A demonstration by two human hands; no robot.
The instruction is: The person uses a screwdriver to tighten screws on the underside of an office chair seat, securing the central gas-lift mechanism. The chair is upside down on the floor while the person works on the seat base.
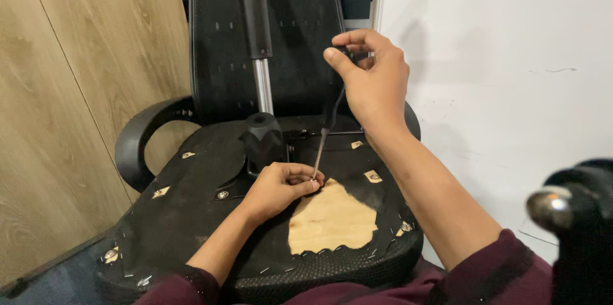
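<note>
- Chair (191, 215) lies overturned, filling centre frame, underside up; bare wood patch (332, 219) at lower centre.
- Screwdriver (324, 136) slants from upper centre down to centre; right hand (373, 78) is clamped on its handle.
- Left hand (281, 184) pinches closed around the tip, steadying it.
- Risk, I judge: the tip slips off the screw and jabs those fingers.

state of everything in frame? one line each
office chair: upturned, seat underside facing up
fabric cover: torn open, bare plywood showing
screwdriver: upright, tip down at the seat base
right hand: closed on the screwdriver handle
left hand: pinched around the tip
gas cylinder: sticking up from mechanism
</note>
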